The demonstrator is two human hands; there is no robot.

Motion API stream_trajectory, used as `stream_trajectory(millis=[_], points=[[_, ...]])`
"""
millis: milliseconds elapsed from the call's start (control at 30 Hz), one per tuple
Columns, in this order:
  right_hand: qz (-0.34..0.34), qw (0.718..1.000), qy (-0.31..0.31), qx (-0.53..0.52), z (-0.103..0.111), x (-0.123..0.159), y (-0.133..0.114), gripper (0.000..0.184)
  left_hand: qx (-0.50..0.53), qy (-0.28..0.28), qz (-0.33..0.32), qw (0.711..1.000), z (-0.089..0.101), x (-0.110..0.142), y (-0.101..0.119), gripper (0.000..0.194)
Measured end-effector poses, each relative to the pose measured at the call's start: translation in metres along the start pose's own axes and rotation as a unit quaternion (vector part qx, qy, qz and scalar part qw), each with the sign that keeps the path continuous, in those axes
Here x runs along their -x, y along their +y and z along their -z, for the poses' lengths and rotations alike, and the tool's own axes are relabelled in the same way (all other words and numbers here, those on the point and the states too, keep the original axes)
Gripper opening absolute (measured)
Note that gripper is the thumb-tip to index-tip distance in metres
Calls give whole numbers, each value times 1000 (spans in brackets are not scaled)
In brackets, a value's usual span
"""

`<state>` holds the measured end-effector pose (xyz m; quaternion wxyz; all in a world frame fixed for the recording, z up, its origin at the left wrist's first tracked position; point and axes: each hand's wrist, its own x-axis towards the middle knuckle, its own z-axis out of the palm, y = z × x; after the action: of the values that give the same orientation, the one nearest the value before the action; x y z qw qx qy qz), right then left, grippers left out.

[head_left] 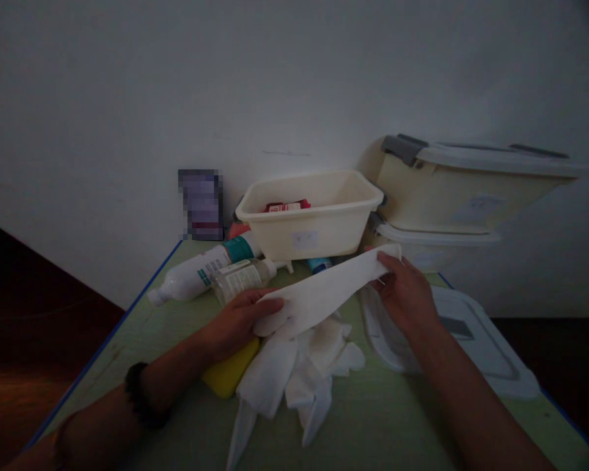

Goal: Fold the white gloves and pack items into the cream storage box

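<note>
Crumpled white pieces lie on the green table, beside a yellow object. Just above, the left hand and right hand each pinch one end of a white strip, held out between them. Beyond sits a cream bin containing a red packet.

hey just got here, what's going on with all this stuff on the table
A person is holding a limp white piece, possibly a glove, stretched between the left hand and right hand. Below it, more white pieces lie heaped beside a yellow item. Behind, an open cream plastic bin has a red packet inside.
</note>
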<state>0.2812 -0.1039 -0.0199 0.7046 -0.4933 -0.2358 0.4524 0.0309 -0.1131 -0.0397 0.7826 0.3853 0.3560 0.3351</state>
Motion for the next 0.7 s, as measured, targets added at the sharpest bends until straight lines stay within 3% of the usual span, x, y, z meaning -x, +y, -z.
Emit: stream_trajectory(millis=[267,567,700], points=[[30,999,14,7,-1,1,2,14,-16,-16,15,1000,0,0,-1,17],[4,994,-81,71,-2,5,10,17,-1,-25,1,1000,-1,-1,-1,15],[43,987,-103,113,-5,12,11,19,8,-13,-14,1000,-1,-1,0,13]])
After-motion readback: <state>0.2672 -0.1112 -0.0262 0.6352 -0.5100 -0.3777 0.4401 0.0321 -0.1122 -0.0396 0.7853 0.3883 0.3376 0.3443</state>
